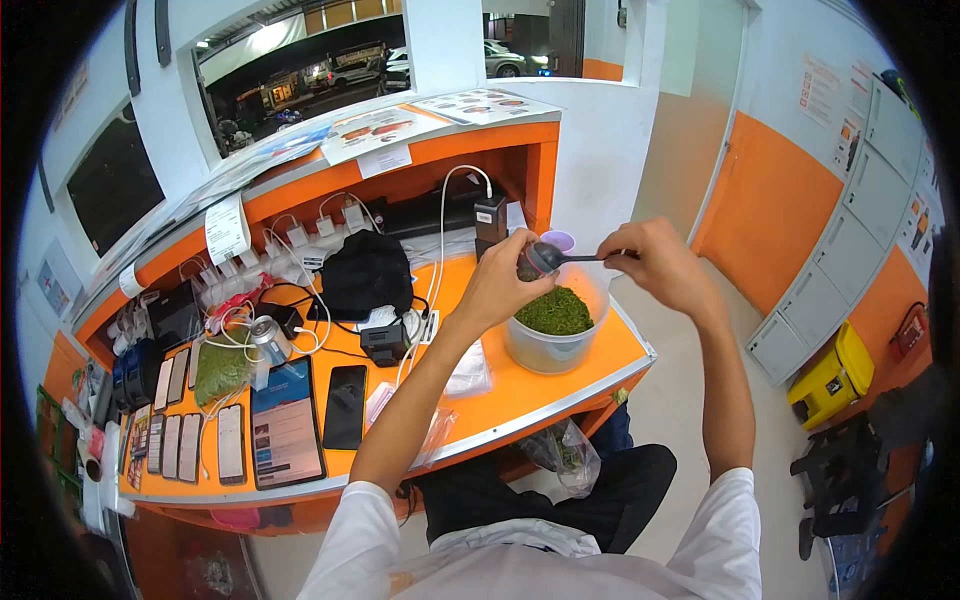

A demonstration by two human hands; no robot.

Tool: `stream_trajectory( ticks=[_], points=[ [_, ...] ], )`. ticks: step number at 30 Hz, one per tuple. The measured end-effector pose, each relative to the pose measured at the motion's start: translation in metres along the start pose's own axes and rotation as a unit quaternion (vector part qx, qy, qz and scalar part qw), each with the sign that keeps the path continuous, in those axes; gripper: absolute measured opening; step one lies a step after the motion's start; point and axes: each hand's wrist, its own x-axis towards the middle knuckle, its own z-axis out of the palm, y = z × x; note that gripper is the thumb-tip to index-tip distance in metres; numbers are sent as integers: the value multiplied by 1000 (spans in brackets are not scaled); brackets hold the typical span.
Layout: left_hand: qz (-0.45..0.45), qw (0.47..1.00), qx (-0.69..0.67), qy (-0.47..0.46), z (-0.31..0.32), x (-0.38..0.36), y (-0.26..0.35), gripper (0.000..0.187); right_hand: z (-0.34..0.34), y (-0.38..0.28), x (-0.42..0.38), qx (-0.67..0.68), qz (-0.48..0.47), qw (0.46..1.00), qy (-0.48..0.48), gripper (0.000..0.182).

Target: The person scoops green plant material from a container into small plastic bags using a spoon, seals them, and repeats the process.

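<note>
A clear round tub (pixel 553 350) holding chopped green herbs (pixel 556 312) stands near the right end of the orange desk (pixel 470 400). Above its left side, my left hand (pixel 507 275) is wrapped round a small cup (pixel 527 268), mostly hidden by the fingers. My right hand (pixel 655 262) pinches the handle of a dark spoon (pixel 552 258), whose bowl is at the cup's opening. A purple cup (pixel 560 240) shows just behind the spoon.
Several phones (pixel 231 444), a tablet (pixel 287 425), a bag of green herbs (pixel 221 370), a can (pixel 268 338), a black cloth (pixel 368 275) and white cables lie on the left. A black power bank (pixel 490 218) stands behind my left hand. A plastic bag (pixel 572 457) hangs below the desk edge.
</note>
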Motion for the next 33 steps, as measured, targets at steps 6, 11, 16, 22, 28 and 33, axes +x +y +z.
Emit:
stream_trajectory(
  ticks=[6,11,16,22,28,33],
  points=[
    [-22,999,-35,19,-9,-9,-7,48,-29,4,-5,48,86,995,9,15],
    [-113,950,-290,-9,-20,-22,3,58,11,38,8,-5,90,991,-94,17],
    [-169,714,-679,-22,-18,-51,23,74,53,10,8,160,76,984,-23,26],
    [-121,742,-657,-65,3,-72,43,72,73,-17,-10,462,58,885,-6,19],
    [-139,767,-618,-100,26,-81,54,69,77,-11,-46,444,71,893,12,9],
    [-124,902,-414,22,51,-96,56,25,76,-23,-83,261,10,955,143,6]
  ],
)
